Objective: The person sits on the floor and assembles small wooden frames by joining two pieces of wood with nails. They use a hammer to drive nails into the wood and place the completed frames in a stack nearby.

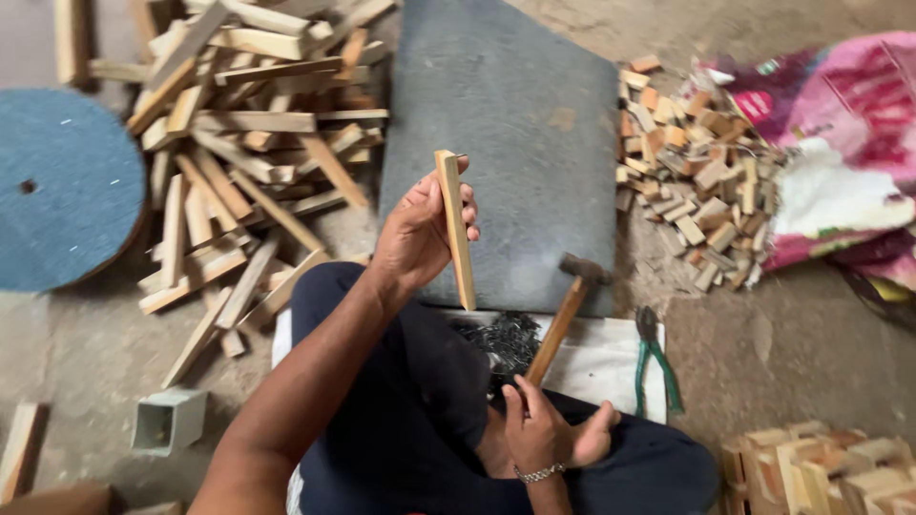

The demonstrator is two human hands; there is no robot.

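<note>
A slat (456, 229) is gripped upright at centre frame by the left hand (417, 234), the fingers wrapped round its middle and its lower end held just above the near edge of the dark slab (506, 124). The hammer (563, 319) is grasped low on its wooden handle by the right hand (544, 434) at lower centre; its head is seen near the slab's lower right corner, though contact with the slab cannot be confirmed. A heap of dark nails (506, 343) is spread on white sheeting (601, 367) between the two hands, and green-handled pliers (654, 362) are laid at the sheet's right edge. A loose pile of slats (239, 143) is located at upper left, beside a blue disc (67, 186) at the left edge. Short blocks (692, 172) are heaped at upper right against a pink sack (830, 143), and further stacked blocks (821, 472) are seen at lower right. A small square tube (170, 420) is lying at lower left. Risk is judged as follows: because the slat is pinched at mid-length only, it could be twisted or knocked from the grip if struck; fingers placed close to the strike line could be hit; and the loose nails could be scattered by a careless hammer movement.
</note>
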